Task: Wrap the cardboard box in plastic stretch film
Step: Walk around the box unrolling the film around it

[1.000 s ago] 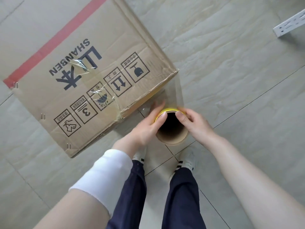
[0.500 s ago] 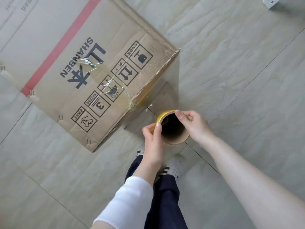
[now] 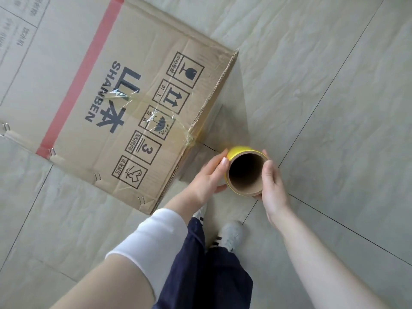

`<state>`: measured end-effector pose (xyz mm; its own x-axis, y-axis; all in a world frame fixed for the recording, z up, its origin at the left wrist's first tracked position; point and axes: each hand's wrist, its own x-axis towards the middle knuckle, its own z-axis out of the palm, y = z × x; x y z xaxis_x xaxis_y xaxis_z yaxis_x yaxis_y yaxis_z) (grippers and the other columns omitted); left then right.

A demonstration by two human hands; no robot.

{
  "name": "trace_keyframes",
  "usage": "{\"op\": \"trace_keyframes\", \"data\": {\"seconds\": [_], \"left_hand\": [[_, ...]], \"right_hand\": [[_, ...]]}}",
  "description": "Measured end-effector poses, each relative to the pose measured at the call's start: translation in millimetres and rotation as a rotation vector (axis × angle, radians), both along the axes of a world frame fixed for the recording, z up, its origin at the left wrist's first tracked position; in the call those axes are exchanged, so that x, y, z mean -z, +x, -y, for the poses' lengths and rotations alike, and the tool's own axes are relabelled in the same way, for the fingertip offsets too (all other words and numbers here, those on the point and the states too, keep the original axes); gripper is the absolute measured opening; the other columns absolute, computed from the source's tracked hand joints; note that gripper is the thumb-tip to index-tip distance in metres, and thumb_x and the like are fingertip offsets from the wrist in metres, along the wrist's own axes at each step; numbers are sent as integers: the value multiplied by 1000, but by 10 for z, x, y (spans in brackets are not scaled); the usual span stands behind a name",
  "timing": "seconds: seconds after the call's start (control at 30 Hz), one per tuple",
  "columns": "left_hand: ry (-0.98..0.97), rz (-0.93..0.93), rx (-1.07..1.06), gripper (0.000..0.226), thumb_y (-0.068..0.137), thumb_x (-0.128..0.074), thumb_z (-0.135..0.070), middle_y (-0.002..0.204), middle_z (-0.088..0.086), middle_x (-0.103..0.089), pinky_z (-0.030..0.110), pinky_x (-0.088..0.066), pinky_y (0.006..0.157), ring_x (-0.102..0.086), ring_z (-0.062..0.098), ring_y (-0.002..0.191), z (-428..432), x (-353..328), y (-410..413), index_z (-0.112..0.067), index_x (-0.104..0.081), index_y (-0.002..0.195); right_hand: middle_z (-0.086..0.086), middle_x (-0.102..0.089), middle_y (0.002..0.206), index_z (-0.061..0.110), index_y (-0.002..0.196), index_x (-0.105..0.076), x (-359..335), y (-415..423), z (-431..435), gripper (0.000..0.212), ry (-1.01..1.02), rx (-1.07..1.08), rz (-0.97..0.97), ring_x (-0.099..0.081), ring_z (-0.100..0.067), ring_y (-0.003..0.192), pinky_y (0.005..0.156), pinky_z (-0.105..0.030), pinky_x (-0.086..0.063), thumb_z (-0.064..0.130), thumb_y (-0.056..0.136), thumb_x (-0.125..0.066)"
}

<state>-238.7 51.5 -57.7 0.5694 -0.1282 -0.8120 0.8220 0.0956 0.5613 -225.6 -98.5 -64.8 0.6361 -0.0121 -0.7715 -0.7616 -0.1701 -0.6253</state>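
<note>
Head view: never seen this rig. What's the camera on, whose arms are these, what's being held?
There is no machine here. A person wears one wide-angle camera on the head, and it looks forward and down, so the arms and legs you see are that person's own. All three pictures come from that one camera, moments apart; the last is the current one.

A large, printed cardboard box with a red stripe lies on the tiled floor. The left hand and the right hand grip a roll of stretch film from either side. You are looking down into its hollow cardboard core, which has a yellow edge. A clear sheet of film runs from the roll up to the near corner of the box, and some of it is stuck over the printed top.

Below are the person's white sleeve and a shoe.
</note>
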Motion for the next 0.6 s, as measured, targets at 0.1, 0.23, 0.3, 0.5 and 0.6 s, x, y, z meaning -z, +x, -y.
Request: {"op": "trace_keyframes", "data": {"seconds": [0.1,0.23,0.3,0.5,0.6], "left_hand": [[2,9,-110,49,96,-26,-46,144,-6,-38,17,-48,79,-38,12,132,24,-31,-194,-34,-30,143],[-3,-1,-190,51,95,-28,-44,145,-2,-39,21,-48,86,-39,15,133,-75,-24,-453,-30,-28,144],[7,-8,-212,53,93,-30,-47,143,-1,-42,21,-49,87,-42,16,132,-128,14,-566,-29,-30,144],[46,-58,-241,47,98,-26,-42,135,1,-49,21,-52,83,-48,17,126,-153,7,-697,-22,-35,139],[194,-68,-103,58,92,-29,-54,117,-1,-54,30,-45,94,-51,14,115,-278,-119,-457,-12,-42,130]], "right_hand": [[8,-50,135,44,126,-43,5,-94,-79,40,-25,-43,62,-46,-12,127,106,-45,-39,55,89,-35],[3,-53,134,30,132,-48,0,-188,-134,42,-82,-223,124,-46,-16,127,106,-39,-38,46,95,-35],[2,-53,135,29,133,-48,-6,-225,-177,41,-123,-296,138,-45,-17,128,107,-32,-36,42,96,-34],[4,-52,136,31,134,-46,-38,-154,-303,42,-203,-447,124,-45,-16,127,95,-22,-33,44,95,-33],[7,-53,135,31,132,-48,-8,-187,-390,41,-198,-430,136,-44,-11,126,93,-18,-31,43,95,-36]]}}
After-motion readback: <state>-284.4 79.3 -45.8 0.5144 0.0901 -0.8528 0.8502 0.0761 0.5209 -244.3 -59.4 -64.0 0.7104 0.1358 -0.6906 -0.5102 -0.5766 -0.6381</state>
